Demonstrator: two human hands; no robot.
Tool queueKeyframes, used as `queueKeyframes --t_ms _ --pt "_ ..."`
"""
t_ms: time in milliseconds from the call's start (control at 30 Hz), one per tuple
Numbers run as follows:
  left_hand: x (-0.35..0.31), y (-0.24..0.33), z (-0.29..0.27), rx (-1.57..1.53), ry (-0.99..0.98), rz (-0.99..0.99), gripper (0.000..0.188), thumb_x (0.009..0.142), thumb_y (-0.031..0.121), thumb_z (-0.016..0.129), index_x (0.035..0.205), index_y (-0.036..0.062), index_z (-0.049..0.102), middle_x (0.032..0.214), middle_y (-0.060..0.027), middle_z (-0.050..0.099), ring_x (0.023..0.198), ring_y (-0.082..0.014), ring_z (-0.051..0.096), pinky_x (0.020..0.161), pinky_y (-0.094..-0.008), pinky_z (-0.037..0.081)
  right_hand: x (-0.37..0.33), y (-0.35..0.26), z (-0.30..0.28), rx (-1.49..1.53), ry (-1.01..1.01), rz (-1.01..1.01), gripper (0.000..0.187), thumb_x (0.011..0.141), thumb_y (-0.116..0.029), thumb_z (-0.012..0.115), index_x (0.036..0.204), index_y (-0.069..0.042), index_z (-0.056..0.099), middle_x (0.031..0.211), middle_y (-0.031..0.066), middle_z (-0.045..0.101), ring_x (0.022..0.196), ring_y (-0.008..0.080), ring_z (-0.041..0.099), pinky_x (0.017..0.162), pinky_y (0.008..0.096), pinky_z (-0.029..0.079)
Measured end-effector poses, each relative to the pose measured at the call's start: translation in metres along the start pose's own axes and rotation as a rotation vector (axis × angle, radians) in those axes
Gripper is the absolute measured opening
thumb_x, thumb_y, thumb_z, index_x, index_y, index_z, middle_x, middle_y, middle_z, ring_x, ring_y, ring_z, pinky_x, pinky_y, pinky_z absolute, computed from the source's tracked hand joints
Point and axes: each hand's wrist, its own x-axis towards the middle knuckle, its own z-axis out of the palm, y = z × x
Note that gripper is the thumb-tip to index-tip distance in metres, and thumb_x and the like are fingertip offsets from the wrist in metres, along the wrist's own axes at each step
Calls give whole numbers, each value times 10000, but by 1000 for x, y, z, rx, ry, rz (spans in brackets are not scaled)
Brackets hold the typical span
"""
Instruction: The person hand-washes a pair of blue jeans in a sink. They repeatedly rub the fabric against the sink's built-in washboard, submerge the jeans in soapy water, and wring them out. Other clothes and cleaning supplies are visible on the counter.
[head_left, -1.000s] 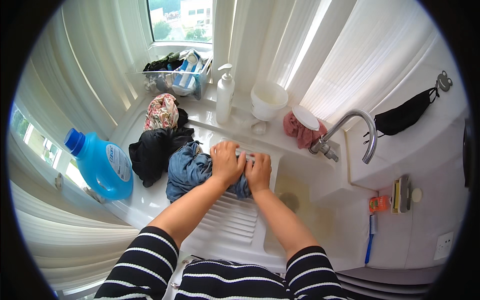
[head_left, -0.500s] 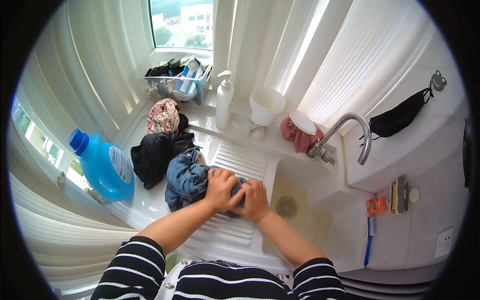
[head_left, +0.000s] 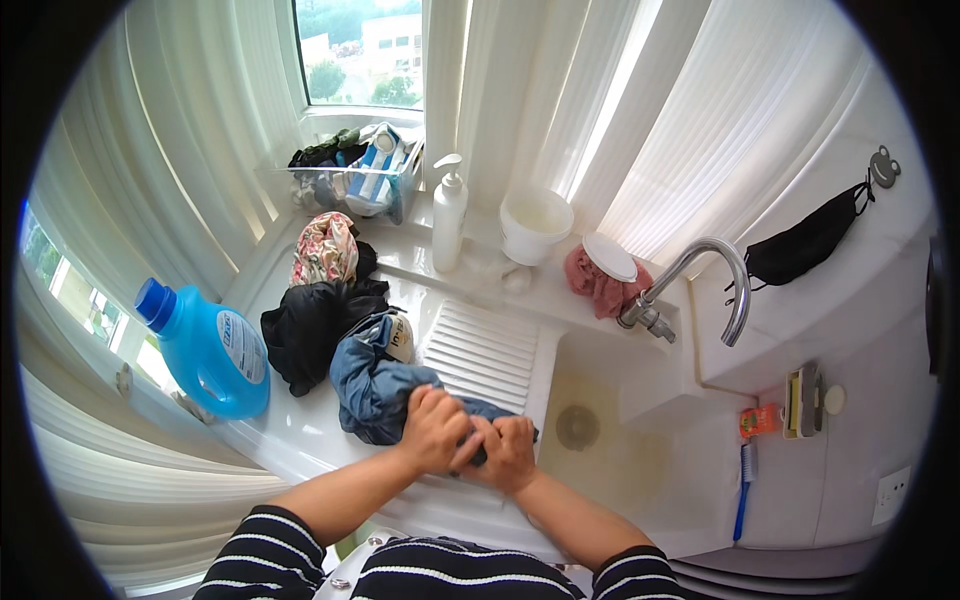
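Observation:
A blue denim-like garment (head_left: 375, 385) lies bunched across the left part of a ridged washboard (head_left: 485, 350) built into the white sink top. My left hand (head_left: 435, 430) is closed on its near end, fingers curled over the cloth. Close beside it, almost touching, my right hand (head_left: 507, 450) grips the same garment near the basin's edge. Part of the gripped cloth is hidden under my fingers. Behind the denim rests a crumpled black garment (head_left: 303, 335), with a floral cloth (head_left: 325, 250) farther back.
A blue detergent bottle (head_left: 210, 350) stands at the left. Toward the back are a clear bin (head_left: 405, 185), a white pump bottle (head_left: 449, 220) and a white tub (head_left: 537, 228). The basin (head_left: 620, 460) lies to the right under a curved tap (head_left: 738, 290); a blue brush (head_left: 743, 495) lies beyond.
Both hands have slid toward me along the washboard, drawing the near part of the denim garment with them. More of the ridges behind my hands now shows.

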Motion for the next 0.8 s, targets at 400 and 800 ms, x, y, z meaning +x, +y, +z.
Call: queueKeyframes --t_ms 400,800 --pt "47 -6 -29 71 -24 12 413 793 449 695 634 92 561 671 -81 512 700 -295 512 767 -444 382 26 18 -19 200 -50 130 599 612 -433 822 1059 -123 570 1043 100 540 1013 316 506 891 445 398" --pt "111 -60 18 272 -598 -745 576 871 525 577 1245 89 624 1272 -212 574 1223 -396 494 1105 -643 182 114 71 22 234 -669 717 654 782 -477 697 1310 -114 565 1504 229 324 1405 415 259 1077 655 258"
